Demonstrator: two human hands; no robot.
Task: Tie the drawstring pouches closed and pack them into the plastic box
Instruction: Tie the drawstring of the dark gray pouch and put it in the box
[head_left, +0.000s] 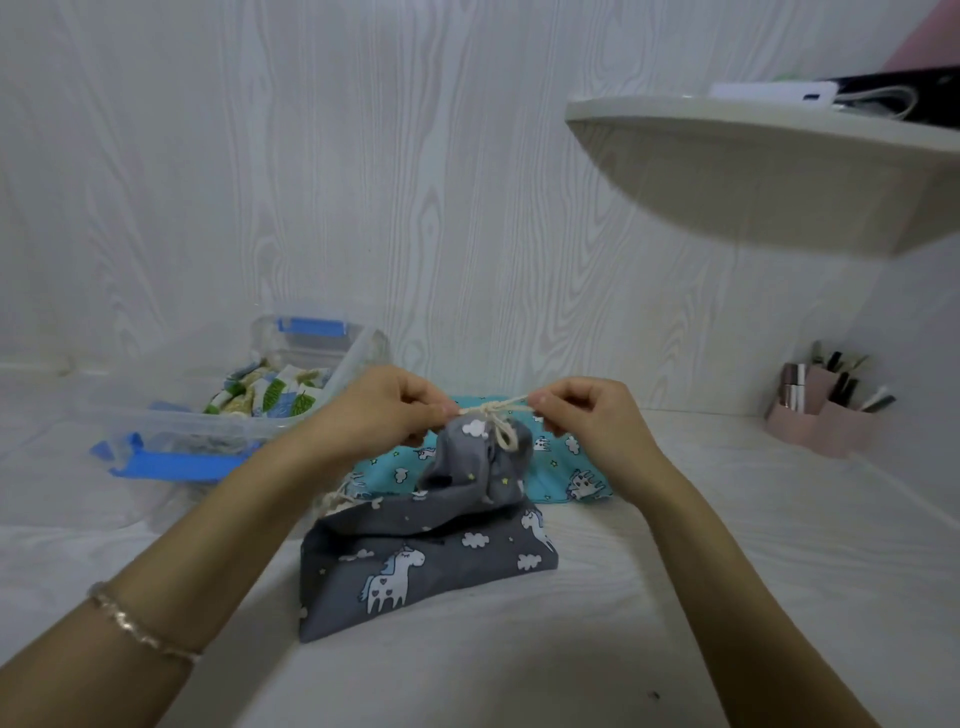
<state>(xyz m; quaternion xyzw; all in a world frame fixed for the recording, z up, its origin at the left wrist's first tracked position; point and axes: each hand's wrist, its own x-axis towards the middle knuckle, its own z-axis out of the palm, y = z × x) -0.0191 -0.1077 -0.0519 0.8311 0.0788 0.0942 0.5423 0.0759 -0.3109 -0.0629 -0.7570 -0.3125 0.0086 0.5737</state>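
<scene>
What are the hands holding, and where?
The cream drawstring of the grey unicorn pouch: left hand pinches it left of the knot, right hand right of it.

Both arms come in from the bottom corners, forearms bare, converging toward the middle. The left hand is held up in the air, back of the hand to the camera, fingers curled, thumb and forefinger pinching one end of the cord. The right hand sits at the same height in a mirrored pose, fingers curled, pinching the other end. The hands are near each other, not touching, with the cord stretched between them. Wrists are roughly straight. There is a thin bracelet on the left forearm.
</scene>
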